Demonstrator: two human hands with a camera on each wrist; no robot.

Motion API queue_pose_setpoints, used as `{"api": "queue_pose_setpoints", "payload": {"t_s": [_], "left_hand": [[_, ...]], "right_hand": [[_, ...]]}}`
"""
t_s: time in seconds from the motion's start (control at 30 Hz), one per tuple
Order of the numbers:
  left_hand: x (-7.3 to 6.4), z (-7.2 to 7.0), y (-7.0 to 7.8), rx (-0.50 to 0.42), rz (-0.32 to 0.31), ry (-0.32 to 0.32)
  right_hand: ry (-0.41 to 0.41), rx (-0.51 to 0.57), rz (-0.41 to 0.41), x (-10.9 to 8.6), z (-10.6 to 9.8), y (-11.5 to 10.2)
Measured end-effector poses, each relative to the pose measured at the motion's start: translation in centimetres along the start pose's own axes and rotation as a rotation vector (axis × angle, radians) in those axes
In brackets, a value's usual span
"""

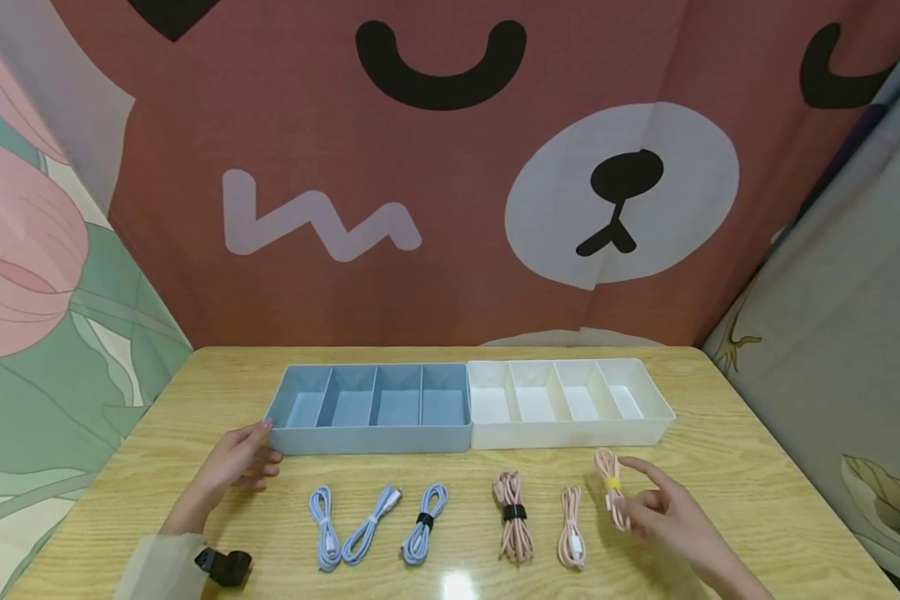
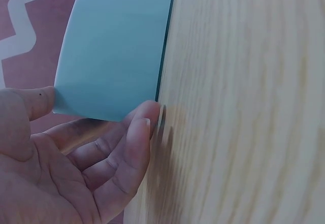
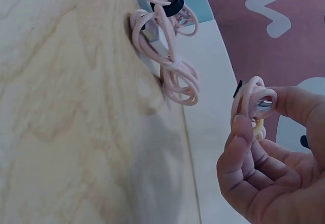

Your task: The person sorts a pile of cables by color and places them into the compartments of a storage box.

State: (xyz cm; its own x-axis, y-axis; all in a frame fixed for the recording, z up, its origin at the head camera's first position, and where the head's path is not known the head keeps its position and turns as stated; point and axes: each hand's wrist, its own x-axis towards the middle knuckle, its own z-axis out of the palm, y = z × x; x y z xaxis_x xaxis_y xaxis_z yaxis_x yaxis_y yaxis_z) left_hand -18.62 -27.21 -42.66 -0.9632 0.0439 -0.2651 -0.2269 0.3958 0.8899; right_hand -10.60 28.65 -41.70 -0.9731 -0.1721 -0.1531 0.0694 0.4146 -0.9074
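Note:
At its front left corner, the blue divided box (image 1: 375,439) is held by my left hand (image 1: 236,458); in the left wrist view the thumb lies at its rim and the fingers bend about its end. My right hand (image 1: 663,508) pinches a coiled pink cable (image 1: 606,465) with a yellow tie, between thumb and fingers. The right wrist view shows the metal plug (image 3: 264,105) of this cable by the fingertips. Left of it lie a pink cable (image 1: 571,525) with a pale tie and a pink cable (image 1: 512,492) with a black strap.
A white divided box (image 1: 570,435) adjoins the blue one. Three coiled blue cables lie before the blue box: a left one (image 1: 325,529), a middle one (image 1: 371,525) and one with a black strap (image 1: 423,525). Behind the wooden table (image 1: 217,375) hangs a printed cloth (image 1: 450,292).

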Motion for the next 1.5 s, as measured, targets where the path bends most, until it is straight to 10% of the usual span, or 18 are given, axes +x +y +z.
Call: {"api": "queue_pose_setpoints", "payload": {"t_s": [1.5], "left_hand": [[0.2, 0.3, 0.0, 0.036, -0.001, 0.045]], "right_hand": [[0.109, -0.005, -0.234, 5.4, 1.3, -5.7]]}}
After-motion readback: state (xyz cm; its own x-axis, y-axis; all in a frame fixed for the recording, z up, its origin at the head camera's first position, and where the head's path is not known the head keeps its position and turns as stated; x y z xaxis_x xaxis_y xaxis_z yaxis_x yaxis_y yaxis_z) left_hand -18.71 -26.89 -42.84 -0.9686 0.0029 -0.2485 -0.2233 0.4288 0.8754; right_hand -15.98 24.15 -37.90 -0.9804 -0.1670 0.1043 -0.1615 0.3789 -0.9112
